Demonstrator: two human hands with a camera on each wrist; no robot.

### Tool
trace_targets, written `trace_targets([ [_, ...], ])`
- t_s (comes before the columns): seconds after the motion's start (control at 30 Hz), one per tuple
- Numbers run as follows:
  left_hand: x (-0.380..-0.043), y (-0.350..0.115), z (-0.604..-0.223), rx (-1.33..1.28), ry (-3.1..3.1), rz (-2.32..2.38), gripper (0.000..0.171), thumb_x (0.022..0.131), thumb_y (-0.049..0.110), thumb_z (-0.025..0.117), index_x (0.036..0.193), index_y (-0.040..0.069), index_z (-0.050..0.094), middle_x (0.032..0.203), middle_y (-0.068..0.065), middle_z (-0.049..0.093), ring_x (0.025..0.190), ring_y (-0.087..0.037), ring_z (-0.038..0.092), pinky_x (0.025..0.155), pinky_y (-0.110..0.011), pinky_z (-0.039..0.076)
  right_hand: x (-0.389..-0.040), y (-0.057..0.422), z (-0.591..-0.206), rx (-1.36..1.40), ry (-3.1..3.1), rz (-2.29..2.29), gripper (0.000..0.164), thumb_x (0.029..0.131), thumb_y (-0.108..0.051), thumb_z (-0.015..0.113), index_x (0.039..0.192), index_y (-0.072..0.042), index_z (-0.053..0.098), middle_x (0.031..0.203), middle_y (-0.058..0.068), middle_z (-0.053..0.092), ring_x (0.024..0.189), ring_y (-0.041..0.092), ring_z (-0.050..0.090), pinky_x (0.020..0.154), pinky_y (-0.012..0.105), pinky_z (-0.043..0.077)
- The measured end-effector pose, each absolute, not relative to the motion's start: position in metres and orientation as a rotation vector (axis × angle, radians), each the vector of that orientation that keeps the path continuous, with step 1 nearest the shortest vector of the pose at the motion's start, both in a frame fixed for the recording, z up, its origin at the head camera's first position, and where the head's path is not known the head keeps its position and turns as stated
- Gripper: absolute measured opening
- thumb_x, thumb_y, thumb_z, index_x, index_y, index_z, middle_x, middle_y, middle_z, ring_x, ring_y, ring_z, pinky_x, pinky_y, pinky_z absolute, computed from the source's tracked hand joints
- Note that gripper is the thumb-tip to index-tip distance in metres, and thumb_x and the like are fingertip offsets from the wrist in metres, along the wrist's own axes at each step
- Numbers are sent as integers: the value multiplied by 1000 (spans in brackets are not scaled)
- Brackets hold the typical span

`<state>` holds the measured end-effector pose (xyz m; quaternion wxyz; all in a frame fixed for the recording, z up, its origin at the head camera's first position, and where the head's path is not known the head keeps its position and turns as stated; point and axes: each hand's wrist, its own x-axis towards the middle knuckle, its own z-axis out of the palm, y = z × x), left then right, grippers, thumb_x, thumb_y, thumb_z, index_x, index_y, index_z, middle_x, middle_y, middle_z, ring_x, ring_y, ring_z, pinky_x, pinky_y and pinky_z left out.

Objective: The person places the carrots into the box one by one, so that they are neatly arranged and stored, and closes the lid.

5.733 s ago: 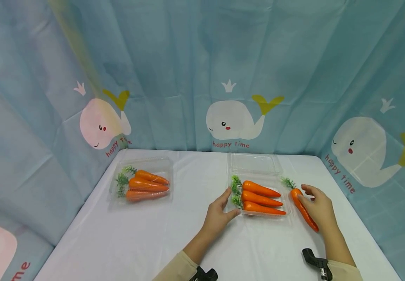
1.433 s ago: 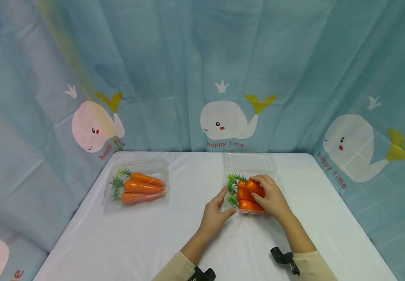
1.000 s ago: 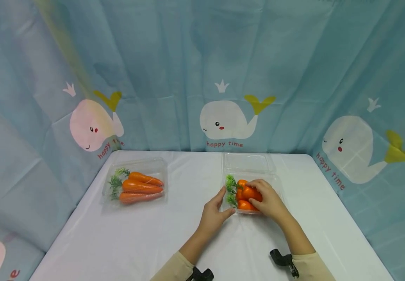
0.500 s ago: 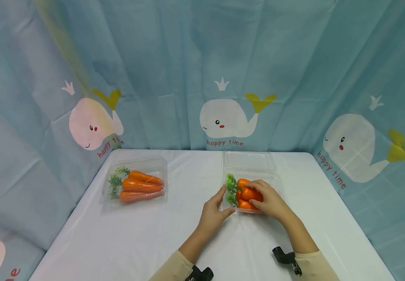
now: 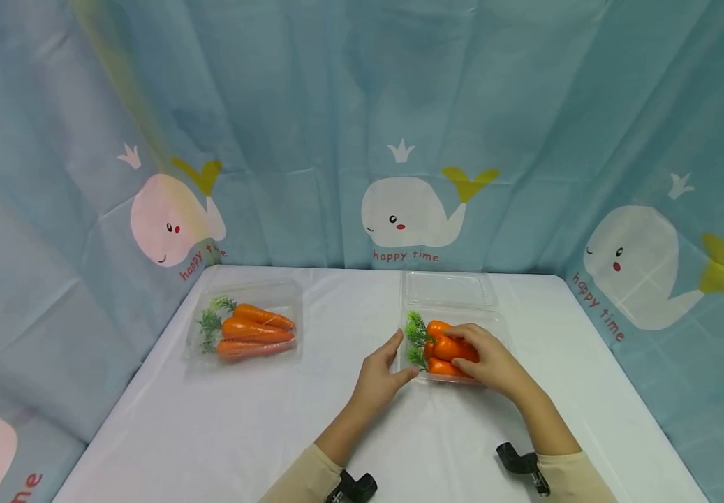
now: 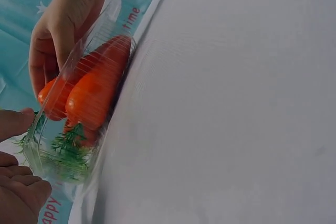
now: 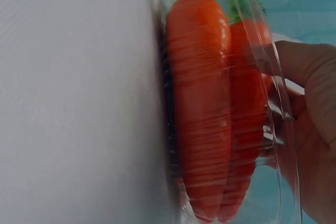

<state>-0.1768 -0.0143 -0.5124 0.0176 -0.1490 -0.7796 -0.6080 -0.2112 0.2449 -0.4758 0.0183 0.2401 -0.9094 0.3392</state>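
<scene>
A clear plastic box (image 5: pixel 498 320) stands right of the table's middle, its lid tilted back behind it. Orange carrots (image 5: pixel 448 368) with green tops lie inside. My right hand (image 5: pixel 493 361) reaches in over them and pinches one more carrot (image 5: pixel 452 347), which lies on top. In the right wrist view, the thumb (image 7: pixel 296 59) reaches over the box's rim. My left hand (image 5: pixel 375 383) holds the box's near left corner, thumb at the front and fingers at the left side. In the left wrist view these fingers (image 6: pixel 23 184) sit beside the box's end.
A second clear box (image 5: pixel 283 290), closed, stands at the left with several carrots (image 5: pixel 255 330) in it. A white cloth (image 5: pixel 223 426) covers the table. Blue curtains (image 5: pixel 292 140) with printed whales hang round the back and sides.
Several seconds ago my right hand was at a carrot lying right of the box; that carrot is now in the box on top of the others. Lately the hand has shifted slightly right.
</scene>
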Motion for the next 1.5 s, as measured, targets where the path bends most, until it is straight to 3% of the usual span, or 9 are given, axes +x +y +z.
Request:
trace_targets([
  [0.33,-180,-26,-494,-512,-2594,-1792,78,91,18,80,156,4,40,162,-8,39,148,-26,40,116,-37,42,-206,265,-465,769,-2710,955,51,90,-9,79,138,-9,61,137,8,60,125,33,59,99,58,55],
  [0.63,-192,-45,-476,-545,-2782,-1709,74,93,24,78,157,10,42,161,-4,42,143,-29,48,115,-40,45,-200,286,-456,729,-2623,859,51,91,-7,77,139,-7,60,137,11,61,126,33,56,99,58,51],
  [0.83,-207,-56,-464,-553,-2783,-1741,69,95,23,75,155,7,44,159,-9,44,141,-34,49,113,-42,47,-204,304,-450,650,-2619,830,51,91,-6,76,139,-6,59,139,15,59,118,35,57,93,61,55],
  [1.0,-227,-62,-454,-514,-2724,-1811,65,98,24,73,154,6,46,158,-13,45,144,-30,46,116,-40,44,-214,317,-446,617,-2611,805,50,93,-6,75,140,-5,58,137,17,59,114,35,57,90,62,56],
  [1.5,-287,-52,-462,-322,-2648,-1838,54,99,22,71,147,5,55,151,-13,55,139,-30,53,111,-43,50,-253,340,-455,412,-2698,986,50,101,-16,66,146,0,51,142,24,53,125,42,52,102,66,48],
])
